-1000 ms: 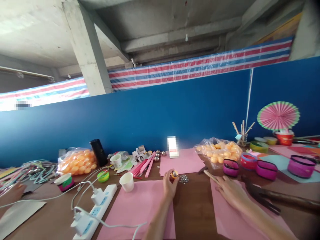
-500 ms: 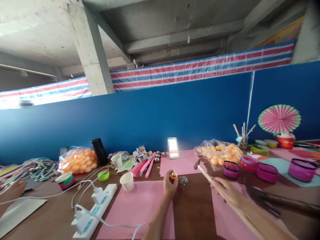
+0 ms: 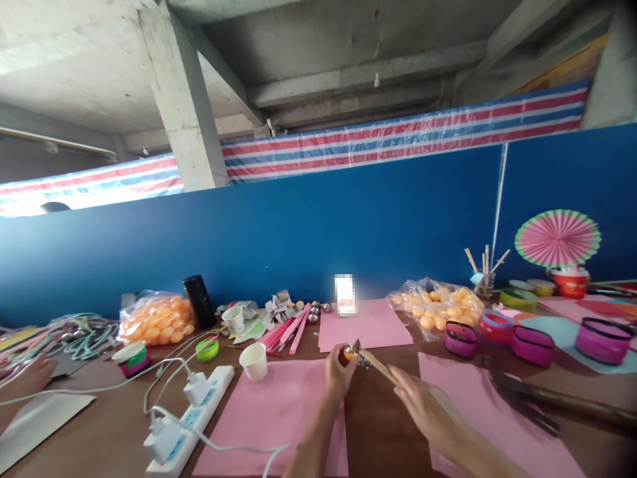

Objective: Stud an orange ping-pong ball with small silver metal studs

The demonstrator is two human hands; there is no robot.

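My left hand (image 3: pixel 338 373) is closed around a small orange ball (image 3: pixel 350 354), above the inner edge of a pink sheet (image 3: pixel 279 411). In my right hand (image 3: pixel 423 403) is the wooden handle of a small hammer (image 3: pixel 377 366); its dark head is at the ball, and whether they touch is unclear. Small silvery pieces (image 3: pixel 367 360) lie on the brown table just behind the hammer, partly hidden. Beneath my right forearm is another pink sheet (image 3: pixel 458 378).
A power strip (image 3: pixel 199 415) with cables and a white paper cup (image 3: pixel 253 362) stand left. Bags of orange balls (image 3: pixel 157 318) lie left and right. A large hammer (image 3: pixel 572 400) and magenta containers (image 3: pixel 531 344) are at right. Another person's hand (image 3: pixel 30 378) shows far left.
My right hand has moved left with the small hammer, bringing its head from beside the back pink sheets to the orange ball in my left hand.
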